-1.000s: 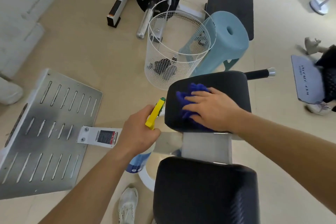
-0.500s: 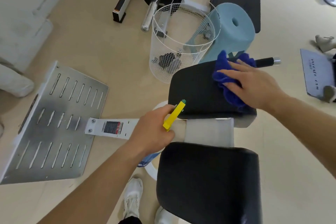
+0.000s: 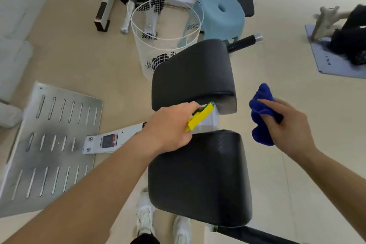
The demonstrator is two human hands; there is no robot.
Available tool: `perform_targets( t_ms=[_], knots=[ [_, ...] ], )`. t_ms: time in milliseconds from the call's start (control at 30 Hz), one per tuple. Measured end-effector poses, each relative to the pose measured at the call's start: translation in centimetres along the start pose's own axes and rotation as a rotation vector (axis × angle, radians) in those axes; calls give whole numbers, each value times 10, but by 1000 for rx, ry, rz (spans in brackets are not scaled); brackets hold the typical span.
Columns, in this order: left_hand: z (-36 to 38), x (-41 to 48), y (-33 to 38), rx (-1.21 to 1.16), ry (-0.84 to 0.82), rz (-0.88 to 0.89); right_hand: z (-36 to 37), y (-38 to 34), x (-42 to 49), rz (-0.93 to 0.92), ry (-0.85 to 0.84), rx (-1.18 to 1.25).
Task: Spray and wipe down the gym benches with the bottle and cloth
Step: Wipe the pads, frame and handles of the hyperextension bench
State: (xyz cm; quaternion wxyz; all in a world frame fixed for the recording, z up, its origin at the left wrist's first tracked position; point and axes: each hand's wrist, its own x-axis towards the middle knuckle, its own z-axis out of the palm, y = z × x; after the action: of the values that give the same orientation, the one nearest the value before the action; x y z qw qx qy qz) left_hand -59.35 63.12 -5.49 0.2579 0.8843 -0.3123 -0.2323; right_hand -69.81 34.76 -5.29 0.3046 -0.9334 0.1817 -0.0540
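Head view: since half a second ago the right hand (image 3: 287, 125) has come off the far black vinyl pad (image 3: 192, 73) of the bench and now hangs in the air to the right of it, over the beige floor (image 3: 99, 55), fingers pinched around the bunched blue cloth (image 3: 261, 105). The left hand (image 3: 168, 127) has shifted right, gripping the spray bottle with the yellow trigger head (image 3: 200, 117), which now sits over the gap between the far pad and the near black vinyl pad (image 3: 200, 176); the bottle's body is mostly hidden by the hand. Beyond the far pad stands a white wire-mesh basket (image 3: 146, 49) with something dark at its bottom (image 3: 158, 59), perhaps crumpled rubbish, too blurred to tell. Just beside the basket is a light blue plastic stool (image 3: 221, 18), and a black bar with a chrome end (image 3: 243, 42) pokes out from behind the far pad. A slotted grey metal footplate (image 3: 51, 144) lies left, and white shoes (image 3: 145, 218) show below.
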Motion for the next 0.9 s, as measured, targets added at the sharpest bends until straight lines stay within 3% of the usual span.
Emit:
perform_targets(
  t_ms=[200, 400, 533, 667, 800, 900],
  knots=[
    [8, 22, 18, 125, -66, -38, 5, 21, -26, 24, -136, 38],
    [18, 15, 7, 137, -4, -142, 0, 18, -23, 49, -114, 124],
    [25, -2, -10, 98, 7, -175, -10, 4, -11, -30, -90, 138],
    [33, -13, -31, 79, 14, -269, -13, -10, 6, -328, -28, 17],
    [41, -27, -50, 51, 50, -354, 0, -8, 38, -933, -85, -496],
    [41, -40, -63, -3, 78, -388, 11, -1, 76, -1246, -220, -832]
  ],
)
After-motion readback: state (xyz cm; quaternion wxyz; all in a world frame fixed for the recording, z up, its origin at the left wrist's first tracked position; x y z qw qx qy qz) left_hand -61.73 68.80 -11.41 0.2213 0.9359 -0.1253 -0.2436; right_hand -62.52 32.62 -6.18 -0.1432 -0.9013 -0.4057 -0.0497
